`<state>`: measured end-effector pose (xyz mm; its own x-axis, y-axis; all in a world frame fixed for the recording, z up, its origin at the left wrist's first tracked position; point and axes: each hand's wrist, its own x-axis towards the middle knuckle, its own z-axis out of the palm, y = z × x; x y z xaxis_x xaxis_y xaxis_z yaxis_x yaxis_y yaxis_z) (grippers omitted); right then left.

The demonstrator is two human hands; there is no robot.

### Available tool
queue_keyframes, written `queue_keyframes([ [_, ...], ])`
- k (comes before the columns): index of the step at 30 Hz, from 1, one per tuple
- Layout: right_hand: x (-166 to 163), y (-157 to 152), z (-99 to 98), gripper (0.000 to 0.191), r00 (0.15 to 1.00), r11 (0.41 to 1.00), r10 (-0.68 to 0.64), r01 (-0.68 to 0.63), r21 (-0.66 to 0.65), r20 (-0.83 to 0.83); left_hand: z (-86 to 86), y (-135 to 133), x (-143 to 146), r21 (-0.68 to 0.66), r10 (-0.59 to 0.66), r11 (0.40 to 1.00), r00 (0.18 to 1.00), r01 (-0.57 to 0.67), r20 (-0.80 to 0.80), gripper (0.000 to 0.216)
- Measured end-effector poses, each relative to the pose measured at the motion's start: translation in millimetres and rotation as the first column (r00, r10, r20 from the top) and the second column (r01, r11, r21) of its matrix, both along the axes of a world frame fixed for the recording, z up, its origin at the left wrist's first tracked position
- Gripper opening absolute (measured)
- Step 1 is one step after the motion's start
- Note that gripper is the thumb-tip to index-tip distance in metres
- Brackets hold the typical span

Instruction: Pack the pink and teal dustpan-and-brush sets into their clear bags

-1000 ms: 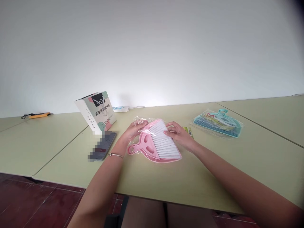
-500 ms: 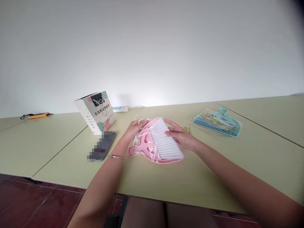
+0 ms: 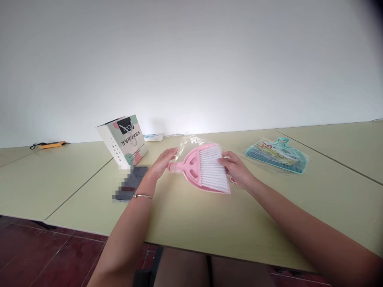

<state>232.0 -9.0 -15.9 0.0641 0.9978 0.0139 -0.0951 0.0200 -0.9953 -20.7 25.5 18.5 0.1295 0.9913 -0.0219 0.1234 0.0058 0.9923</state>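
A pink dustpan (image 3: 196, 185) with a white-bristled hand brush (image 3: 213, 167) nested in it is held above the table, its handle pointing left. Clear plastic wrapping (image 3: 191, 140) surrounds the set and bunches up behind it. My right hand (image 3: 237, 169) pinches the wide bristle end at the right side. My left hand (image 3: 163, 162) is beside the handle end with fingers stretched out; whether it touches the wrapping is unclear. Part of a small printed label (image 3: 233, 181) shows below my right fingers.
A wrapped teal dustpan and brush set (image 3: 277, 155) lies to the right. On the left are a printed paper bag (image 3: 128, 139) and a phone (image 3: 133, 183). Farther back are a white power strip (image 3: 154, 137) and an orange object with a black cord (image 3: 52, 145).
The pink set has turned so its handle points more squarely left, and its front edge has risen. My left hand has come off the set's back edge and opened near the handle.
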Motion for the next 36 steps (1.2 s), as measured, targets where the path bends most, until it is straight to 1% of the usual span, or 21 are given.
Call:
queue_keyframes([
  [1,2,1,0.2,0.028,0.998,0.999,-0.048,0.048,0.0,-0.042,0.8,-1,-1,-0.016,-0.001,1.0,1.0,0.0,-0.028,0.057],
  [2,4,2,0.6,0.031,0.993,0.996,-0.084,0.084,0.004,-0.078,1.5,-2,-1,-0.052,-0.04,0.998,0.998,0.038,-0.051,0.057],
  [3,5,3,1.1,0.034,0.989,0.994,-0.106,0.108,0.012,-0.106,2.0,-3,1,-0.101,-0.118,0.989,0.991,0.111,-0.066,0.057],
  [5,6,3,2.1,0.038,0.982,0.992,-0.121,0.125,0.019,-0.144,2.2,-6,6,-0.177,-0.288,0.946,0.954,0.27,-0.088,0.054],
  [6,6,3,2.4,0.04,0.979,0.992,-0.123,0.127,0.019,-0.162,1.9,-7,10,-0.182,-0.338,0.931,0.935,0.316,-0.107,0.052],
  [7,4,2,2.4,0.041,0.975,0.991,-0.127,0.132,0.016,-0.182,1.4,-8,14,-0.16,-0.351,0.931,0.927,0.329,-0.131,0.049],
  [11,-6,0,-0.7,0.043,0.948,0.984,-0.176,0.175,-0.031,-0.266,-2.5,-10,26,-0.02,-0.222,0.975,0.955,0.222,-0.197,0.042],
  [14,-11,2,-6.7,0.043,0.937,0.981,-0.192,0.184,-0.054,-0.292,-6.1,-9,29,0.064,-0.173,0.979,0.954,0.194,-0.244,0.039],
  [17,-10,6,-14.0,0.042,0.922,0.973,-0.232,0.222,-0.068,-0.31,-9.1,-9,31,0.172,-0.146,0.966,0.956,0.193,-0.256,0.037],
  [19,-7,10,-17.8,0.042,0.913,0.968,-0.251,0.24,-0.074,-0.321,-10.2,-9,33,0.179,-0.17,0.959,0.953,0.219,-0.251,0.036],
  [21,-3,13,-19.4,0.041,0.92,0.973,-0.232,0.219,-0.077,-0.317,-10.7,-10,34,0.124,-0.199,0.965,0.951,0.233,-0.235,0.037],
  [23,0,14,-18.2,0.038,0.93,0.981,-0.191,0.168,-0.099,-0.314,-11.3,-9,35,0.053,-0.169,0.982,0.971,0.18,-0.168,0.038],
  [25,-1,12,-14.4,0.032,0.93,0.984,-0.155,0.116,-0.133,-0.335,-12.6,-8,36,-0.007,-0.117,0.993,0.992,0.116,-0.044,0.043],
  [26,-2,11,-11.7,0.03,0.925,0.984,-0.144,0.096,-0.149,-0.353,-13.6,-8,37,-0.024,-0.108,0.994,0.994,0.109,0.033,0.047],
  [27,-4,8,-8.7,0.028,0.918,0.983,-0.138,0.082,-0.163,-0.372,-14.7,-7,38,-0.024,-0.11,0.993,0.988,0.113,0.107,0.049],
  [29,-8,4,-2.5,0.027,0.907,0.983,-0.131,0.065,-0.175,-0.4,-17.0,-7,42,0.022,-0.107,0.994,0.972,0.105,0.207,0.049],
  [31,-11,0,2.8,0.028,0.907,0.984,-0.113,0.045,-0.173,-0.407,-18.3,-7,46,0.065,-0.037,0.998,0.967,0.021,0.254,0.046],
  [33,-12,-2,6.4,0.029,0.915,0.987,-0.076,0.014,-0.158,-0.396,-17.6,-7,48,0.066,0.046,0.996,0.96,-0.067,0.275,0.043],
  [36,-9,-4,8.5,0.031,0.936,0.989,-0.012,-0.041,-0.142,-0.352,-11.8,-3,40,0.07,0.125,0.985,0.939,-0.155,0.319,0.042],
])
